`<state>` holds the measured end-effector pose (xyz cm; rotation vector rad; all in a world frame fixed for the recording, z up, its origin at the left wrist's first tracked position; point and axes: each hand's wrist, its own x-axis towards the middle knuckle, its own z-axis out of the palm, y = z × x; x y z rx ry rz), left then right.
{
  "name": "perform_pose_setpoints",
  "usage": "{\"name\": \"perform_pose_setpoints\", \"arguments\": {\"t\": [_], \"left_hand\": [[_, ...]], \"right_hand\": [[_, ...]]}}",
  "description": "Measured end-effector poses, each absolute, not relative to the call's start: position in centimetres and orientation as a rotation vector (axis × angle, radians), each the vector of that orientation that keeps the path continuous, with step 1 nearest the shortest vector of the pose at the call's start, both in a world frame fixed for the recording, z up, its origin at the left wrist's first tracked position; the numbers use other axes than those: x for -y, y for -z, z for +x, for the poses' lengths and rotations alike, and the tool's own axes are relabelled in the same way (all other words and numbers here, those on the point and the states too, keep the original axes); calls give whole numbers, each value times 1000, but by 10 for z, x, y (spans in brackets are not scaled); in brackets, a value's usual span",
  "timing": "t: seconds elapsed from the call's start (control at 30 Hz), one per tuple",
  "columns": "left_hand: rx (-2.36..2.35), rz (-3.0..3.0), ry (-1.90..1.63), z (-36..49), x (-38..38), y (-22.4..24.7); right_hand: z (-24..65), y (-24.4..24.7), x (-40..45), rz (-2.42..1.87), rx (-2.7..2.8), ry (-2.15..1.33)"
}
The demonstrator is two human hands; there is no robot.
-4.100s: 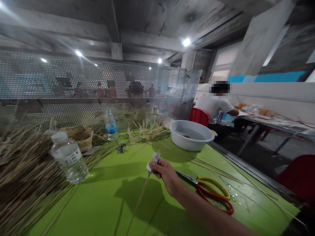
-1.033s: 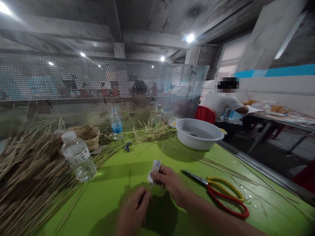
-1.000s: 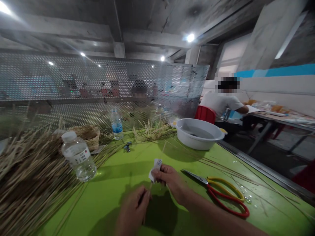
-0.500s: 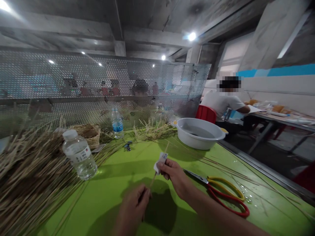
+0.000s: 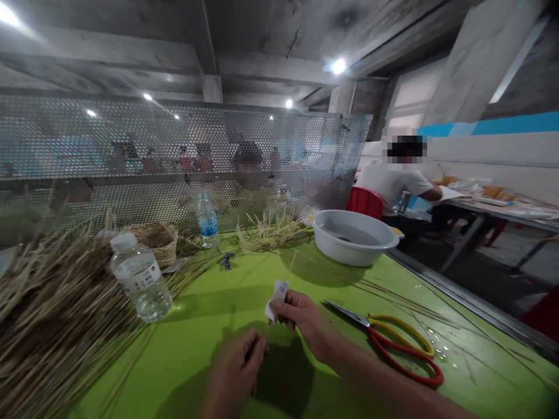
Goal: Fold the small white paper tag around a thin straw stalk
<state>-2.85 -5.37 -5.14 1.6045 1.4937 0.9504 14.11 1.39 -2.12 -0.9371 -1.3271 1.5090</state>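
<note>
My right hand point(image 5: 304, 321) pinches a small white piece with blue print point(image 5: 278, 293), paper or cloth, folded around a thin straw strip point(image 5: 292, 262). The strip's far end sticks out past the white piece. Closer to me, my left hand point(image 5: 239, 364) has its fingers closed on the strip's near end, and some blur covers it. Both hands are just above the green table point(image 5: 192, 349). Right of my right hand lie scissors point(image 5: 371, 329) with one yellow and one red handle, blades partly apart.
A heap of straw point(image 5: 56, 302) covers the left side, beside a clear bottle point(image 5: 142, 279) and a woven basket point(image 5: 168, 247). Another bottle point(image 5: 208, 224), loose straw point(image 5: 271, 230) and a grey basin of water point(image 5: 349, 250) stand farther back. A person point(image 5: 388, 180) sits at another table.
My right hand and the white piece have slid down the strip, nearer to my left hand. My left hand has stayed almost in place.
</note>
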Motion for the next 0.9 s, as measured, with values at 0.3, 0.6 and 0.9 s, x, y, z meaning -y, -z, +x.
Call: {"name": "perform_pose_setpoints", "arguments": {"t": [0.3,0.6,0.9], "left_hand": [[-1491,1614,-941,-29,52,52],[-1473,1567,-929,-28,54,51],[-1483,1533,-926,-27,54,47]], "right_hand": [[139,18,-11,-938,1304,-1537],[140,19,-13,-957,1313,-1506],[138,15,-10,-961,1275,-1523]]}}
